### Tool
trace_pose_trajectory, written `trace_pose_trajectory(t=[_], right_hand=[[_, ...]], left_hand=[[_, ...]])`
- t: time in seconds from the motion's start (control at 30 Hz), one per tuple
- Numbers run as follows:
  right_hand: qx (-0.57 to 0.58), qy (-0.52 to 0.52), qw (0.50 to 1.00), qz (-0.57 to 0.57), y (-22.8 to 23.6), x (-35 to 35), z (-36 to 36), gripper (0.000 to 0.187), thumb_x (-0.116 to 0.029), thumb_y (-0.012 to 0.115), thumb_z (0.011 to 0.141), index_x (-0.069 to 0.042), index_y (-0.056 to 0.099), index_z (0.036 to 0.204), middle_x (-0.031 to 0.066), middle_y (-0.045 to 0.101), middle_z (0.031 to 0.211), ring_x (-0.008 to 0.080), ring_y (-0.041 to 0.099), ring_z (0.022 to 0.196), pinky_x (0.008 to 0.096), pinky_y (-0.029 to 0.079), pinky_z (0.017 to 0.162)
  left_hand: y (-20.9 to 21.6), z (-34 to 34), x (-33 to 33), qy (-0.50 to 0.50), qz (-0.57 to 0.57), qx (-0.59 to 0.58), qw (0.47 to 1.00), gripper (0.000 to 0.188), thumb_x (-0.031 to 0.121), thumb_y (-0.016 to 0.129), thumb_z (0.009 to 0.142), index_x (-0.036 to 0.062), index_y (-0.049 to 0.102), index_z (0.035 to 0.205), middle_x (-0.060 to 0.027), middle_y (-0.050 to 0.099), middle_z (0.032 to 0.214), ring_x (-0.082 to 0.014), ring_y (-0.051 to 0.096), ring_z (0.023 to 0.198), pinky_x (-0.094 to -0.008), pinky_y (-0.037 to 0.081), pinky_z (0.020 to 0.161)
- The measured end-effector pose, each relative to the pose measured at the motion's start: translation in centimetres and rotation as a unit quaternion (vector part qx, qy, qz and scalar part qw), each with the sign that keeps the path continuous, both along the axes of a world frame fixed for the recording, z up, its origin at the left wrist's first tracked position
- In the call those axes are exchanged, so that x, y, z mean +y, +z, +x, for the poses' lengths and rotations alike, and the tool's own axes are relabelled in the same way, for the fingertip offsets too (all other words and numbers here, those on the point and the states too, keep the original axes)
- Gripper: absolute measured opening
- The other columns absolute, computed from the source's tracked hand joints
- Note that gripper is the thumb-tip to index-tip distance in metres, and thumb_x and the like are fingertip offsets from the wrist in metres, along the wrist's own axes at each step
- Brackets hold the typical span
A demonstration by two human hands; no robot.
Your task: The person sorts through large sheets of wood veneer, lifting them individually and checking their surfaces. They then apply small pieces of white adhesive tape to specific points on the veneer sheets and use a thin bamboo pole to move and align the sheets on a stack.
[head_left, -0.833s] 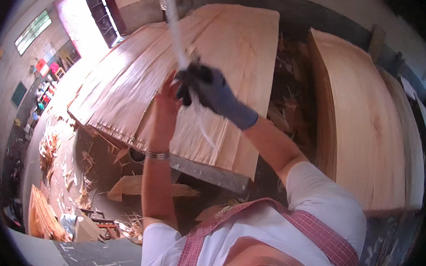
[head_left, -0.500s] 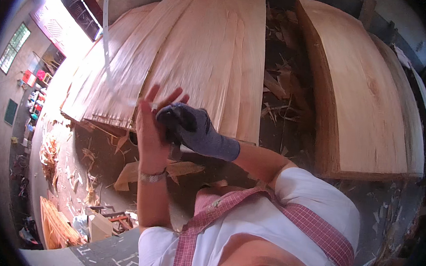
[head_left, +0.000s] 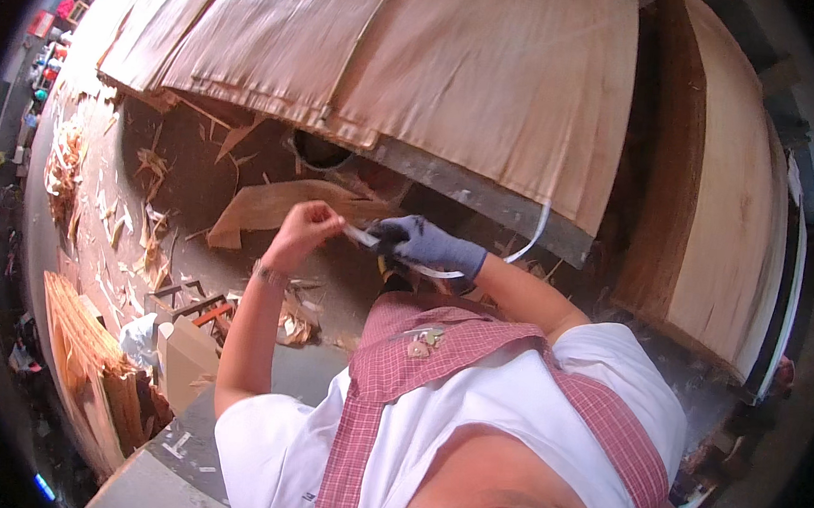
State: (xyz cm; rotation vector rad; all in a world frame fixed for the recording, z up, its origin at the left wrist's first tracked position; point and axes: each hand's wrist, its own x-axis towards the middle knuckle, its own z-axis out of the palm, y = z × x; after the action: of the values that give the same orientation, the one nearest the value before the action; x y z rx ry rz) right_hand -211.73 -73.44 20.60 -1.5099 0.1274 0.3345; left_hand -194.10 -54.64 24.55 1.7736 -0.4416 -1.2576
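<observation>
A narrow white tape (head_left: 543, 221) hangs over the front edge of a stack of thin wood veneer sheets (head_left: 476, 79) and loops under my right wrist up to both hands. My bare left hand (head_left: 307, 231) is closed, fingertips pinching the tape near its end. Just to its right, my right hand (head_left: 438, 247), in a blue-grey glove with black fingertips, is closed round the same tape. Both hands are held in front of my body, below the veneer's edge and apart from it. The gloved fingertips are partly hidden.
A second, thick veneer stack (head_left: 737, 192) stands at the right. Wood scraps litter the floor, with a larger torn veneer piece (head_left: 278, 205) beyond my hands. At the lower left are a bundle of wood strips (head_left: 88, 364) and a cardboard box (head_left: 187, 357).
My hands have come down and away from the veneer. The left fingers, spread before, are now closed on the tape. The view has shifted, showing more of the floor.
</observation>
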Motion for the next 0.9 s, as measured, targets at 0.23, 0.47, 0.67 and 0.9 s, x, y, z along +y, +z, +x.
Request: trace_pose_trajectory(t=[0.23, 0.47, 0.67, 0.9], right_hand=[[-0.103, -0.2, 0.768, -0.599, -8.0, 1.1, 5.2, 0.031, -0.025, 0.062, 0.09, -0.011, 0.061, 0.118, 0.0165, 0.065, 0.098, 0.0296, 0.064, 0.085, 0.0399, 0.051, 0.072], [0.006, -0.423, 0.873, 0.245, -11.2, 6.0, 13.2, 0.016, -0.012, 0.06, 0.094, -0.003, 0.066, 0.106, 0.0094, 0.068, 0.096, 0.0242, 0.065, 0.085, 0.0354, 0.051, 0.076], [0.109, -0.609, 0.777, 0.119, -20.9, 8.5, 23.8, 0.036, -0.026, 0.059, 0.095, -0.004, 0.055, 0.123, 0.012, 0.058, 0.121, 0.0246, 0.056, 0.105, 0.0355, 0.044, 0.09], [0.207, -0.33, 0.771, -0.503, -27.6, 8.3, 24.1, 0.044, -0.036, 0.054, 0.096, -0.007, 0.053, 0.13, 0.0209, 0.05, 0.13, 0.0353, 0.049, 0.121, 0.0444, 0.038, 0.101]], left_hand=[[-18.7, 17.0, -3.1, 0.07, 0.155, -0.291, 0.941, 0.046, 0.042, 0.08, 0.073, 0.0005, 0.072, 0.091, -0.0117, 0.071, 0.082, -0.0226, 0.067, 0.069, -0.0334, 0.052, 0.065], [-25.5, 21.1, -6.3, 0.053, 0.231, -0.412, 0.88, 0.048, 0.048, 0.072, 0.075, 0.0058, 0.072, 0.098, -0.0154, 0.07, 0.104, -0.0332, 0.065, 0.101, -0.0465, 0.051, 0.084], [-28.6, 21.7, -5.2, 0.078, 0.249, -0.493, 0.83, 0.023, 0.025, 0.062, 0.084, 0.009, 0.071, 0.097, -0.0124, 0.068, 0.107, -0.031, 0.06, 0.107, -0.0452, 0.046, 0.088], [-25.7, 21.8, -5.0, -0.065, 0.307, -0.578, 0.753, 0.025, 0.026, 0.06, 0.084, 0.0129, 0.072, 0.101, -0.0095, 0.062, 0.121, -0.0285, 0.055, 0.114, -0.0497, 0.04, 0.094]])
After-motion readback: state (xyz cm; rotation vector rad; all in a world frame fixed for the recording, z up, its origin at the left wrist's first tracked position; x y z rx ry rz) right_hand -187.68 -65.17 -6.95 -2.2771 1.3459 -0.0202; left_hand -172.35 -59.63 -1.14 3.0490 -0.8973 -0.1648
